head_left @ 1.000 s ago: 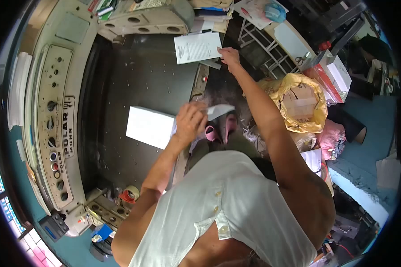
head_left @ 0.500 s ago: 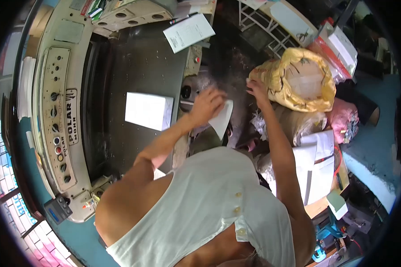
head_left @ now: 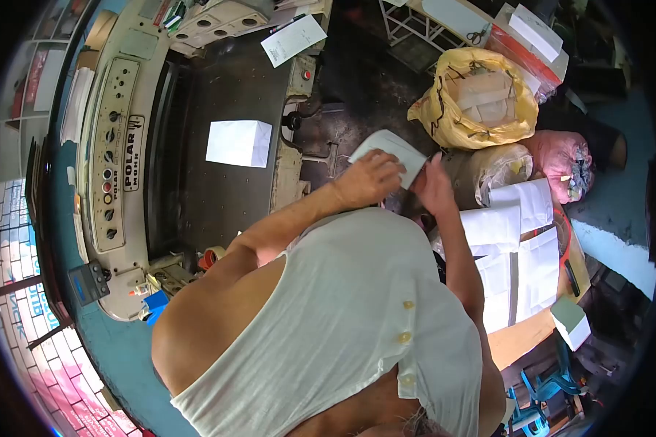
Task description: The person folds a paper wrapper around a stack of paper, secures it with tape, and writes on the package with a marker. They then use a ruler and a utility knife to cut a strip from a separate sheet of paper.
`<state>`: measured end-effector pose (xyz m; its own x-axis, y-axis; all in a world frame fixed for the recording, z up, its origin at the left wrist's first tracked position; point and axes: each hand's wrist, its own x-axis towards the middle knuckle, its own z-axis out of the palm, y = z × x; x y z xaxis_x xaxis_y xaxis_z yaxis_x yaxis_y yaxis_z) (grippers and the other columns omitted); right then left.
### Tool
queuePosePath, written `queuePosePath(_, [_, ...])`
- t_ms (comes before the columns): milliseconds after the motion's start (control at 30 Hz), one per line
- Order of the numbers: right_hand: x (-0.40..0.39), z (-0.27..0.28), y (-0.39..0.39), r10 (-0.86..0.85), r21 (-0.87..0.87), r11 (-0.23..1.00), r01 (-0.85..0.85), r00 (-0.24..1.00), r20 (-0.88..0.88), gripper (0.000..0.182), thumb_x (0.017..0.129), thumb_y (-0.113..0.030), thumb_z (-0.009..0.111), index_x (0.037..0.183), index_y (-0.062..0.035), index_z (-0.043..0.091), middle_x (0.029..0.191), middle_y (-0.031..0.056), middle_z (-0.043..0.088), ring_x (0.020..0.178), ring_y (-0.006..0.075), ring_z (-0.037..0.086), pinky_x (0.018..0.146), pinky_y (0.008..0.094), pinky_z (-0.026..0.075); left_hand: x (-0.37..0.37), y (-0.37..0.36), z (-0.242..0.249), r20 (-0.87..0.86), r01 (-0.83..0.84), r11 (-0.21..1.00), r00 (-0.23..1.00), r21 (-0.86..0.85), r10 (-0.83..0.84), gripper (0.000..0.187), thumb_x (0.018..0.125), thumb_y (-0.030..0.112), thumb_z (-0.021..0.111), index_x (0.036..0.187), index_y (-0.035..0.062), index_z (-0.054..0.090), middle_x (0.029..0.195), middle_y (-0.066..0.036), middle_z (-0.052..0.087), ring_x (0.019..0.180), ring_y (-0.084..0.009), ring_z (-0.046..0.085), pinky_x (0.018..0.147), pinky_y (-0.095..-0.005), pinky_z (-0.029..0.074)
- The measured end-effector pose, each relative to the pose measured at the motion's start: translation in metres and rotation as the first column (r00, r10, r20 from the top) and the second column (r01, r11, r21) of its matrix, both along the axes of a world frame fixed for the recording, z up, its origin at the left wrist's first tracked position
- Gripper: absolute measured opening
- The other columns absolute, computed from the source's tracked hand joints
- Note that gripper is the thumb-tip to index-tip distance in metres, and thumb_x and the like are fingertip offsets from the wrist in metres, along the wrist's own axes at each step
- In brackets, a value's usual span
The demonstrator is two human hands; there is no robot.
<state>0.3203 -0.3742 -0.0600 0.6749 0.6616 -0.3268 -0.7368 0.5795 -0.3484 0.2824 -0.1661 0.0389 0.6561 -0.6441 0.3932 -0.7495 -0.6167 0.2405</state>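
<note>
A small stack of white paper sheets is between my hands in front of my chest, tilted above the dark floor. My left hand grips its near left part, fingers curled over the top face. At the right corner, my right hand closes on the edge of the same sheets, its fingertips partly hidden. To the left, a thick block of white paper rests on the dark bed of the Polar Mohr cutting machine, apart from both hands.
The machine's control panel is at far left. A printed slip lies at the bed's far edge. On the right stand a yellow sack and a pink sack. White sheets cover a board by my right arm.
My right hand has come down from beside the yellow sack to the paper's edge. The sheets in my left hand have moved right and turned flatter. The view has shifted.
</note>
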Motion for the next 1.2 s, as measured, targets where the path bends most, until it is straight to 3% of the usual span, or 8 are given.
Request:
queuePosePath(167, [0.027,0.008,-0.013,-0.096,-0.407,0.895,0.182,0.97,0.222,0.04,0.092,-0.023,0.068,0.121,0.0017,0.059,0.113,0.0078,0.065,0.102,0.0173,0.064,0.091,0.0337,0.049,-0.01,-0.024,-0.019,0.014,0.109,0.993,0.994,0.036,-0.11,0.019,0.07,0.015,0.071,0.083,0.0072,0.06,0.116,-0.006,0.061,0.113,-0.0271,0.057,0.097,-0.0481,0.045])
queuePosePath(267, [0.031,0.038,-0.016,-0.162,-0.473,0.833,0.286,0.945,0.286,0.04,0.092,-0.02,0.067,0.123,0.0036,0.059,0.117,0.0095,0.065,0.105,0.0181,0.062,0.092,0.0336,0.049,0.007,-0.02,-0.017,-0.031,0.081,0.994,0.996,0.068,-0.079,0.027,0.074,0.022,0.073,0.094,0.0077,0.063,0.124,-0.009,0.057,0.118,-0.029,0.052,0.1,-0.0498,0.042])
queuePosePath(400, [0.039,0.035,-0.015,-0.222,-0.509,0.774,0.378,0.914,0.341,0.044,0.093,-0.015,0.064,0.131,0.0037,0.054,0.125,0.0116,0.062,0.114,0.0202,0.06,0.098,0.0335,0.046,0.034,0.0,-0.004,-0.251,-0.046,0.966,0.968,-0.254,-0.02,0.062,0.074,0.037,0.079,0.126,0.0095,0.059,0.132,-0.015,0.052,0.126,-0.0358,0.044,0.105,-0.0507,0.035])
queuePosePath(533, [0.045,0.033,-0.001,-0.282,-0.516,0.747,0.419,0.903,0.324,0.045,0.091,-0.008,0.065,0.133,0.0022,0.052,0.13,0.0109,0.06,0.119,0.0206,0.058,0.102,0.0346,0.043,0.08,0.038,-0.049,-0.426,-0.377,0.873,0.876,-0.309,0.227,0.059,0.077,0.034,0.079,0.125,0.0061,0.059,0.129,-0.017,0.054,0.124,-0.0353,0.048,0.105,-0.0443,0.04])
queuePosePath(600, [0.04,0.028,0.005,-0.296,-0.52,0.737,0.432,0.898,0.326,0.046,0.09,-0.006,0.067,0.133,0.0015,0.053,0.129,0.0097,0.061,0.118,0.0201,0.058,0.102,0.0348,0.044,0.108,0.057,-0.094,-0.678,-0.478,0.818,0.718,-0.319,0.155,0.062,0.078,0.036,0.08,0.128,0.0062,0.058,0.126,-0.016,0.059,0.12,-0.0292,0.055,0.102,-0.0408,0.044])
queuePosePath(667, [0.04,0.018,0.002,-0.294,-0.465,0.771,0.435,0.891,0.346,0.043,0.089,-0.006,0.068,0.129,0.0002,0.056,0.124,0.0076,0.064,0.115,0.0189,0.06,0.101,0.0342,0.044,0.127,0.068,-0.083,-0.952,-0.63,0.722,0.27,-0.287,-0.144,0.067,0.082,0.04,0.078,0.134,0.0047,0.055,0.133,-0.013,0.058,0.123,-0.0228,0.054,0.101,-0.0391,0.044])
queuePosePath(833, [0.041,0.028,0.009,-0.219,-0.529,0.735,0.425,0.886,0.408,0.033,0.092,-0.013,0.066,0.121,0.0041,0.062,0.116,0.0087,0.068,0.106,0.0173,0.063,0.093,0.0316,0.048,0.151,0.072,-0.085,-0.861,-0.569,0.743,-0.114,-0.352,-0.496,0.057,0.092,0.034,0.067,0.137,0.0045,0.05,0.133,-0.009,0.058,0.12,-0.0153,0.055,0.096,-0.0365,0.046])
queuePosePath(1200, [-0.02,0.016,-0.007,-0.385,-0.704,0.508,0.496,0.862,0.33,0.029,0.091,-0.018,0.068,0.113,0.0015,0.067,0.101,0.008,0.07,0.095,0.016,0.066,0.085,0.0316,0.052,0.167,0.007,-0.09,-0.876,-0.219,0.853,0.009,-0.473,-0.483,0.033,0.084,0.019,0.074,0.111,0.0011,0.07,0.101,-0.004,0.071,0.088,-0.0122,0.065,0.082,-0.0277,0.05])
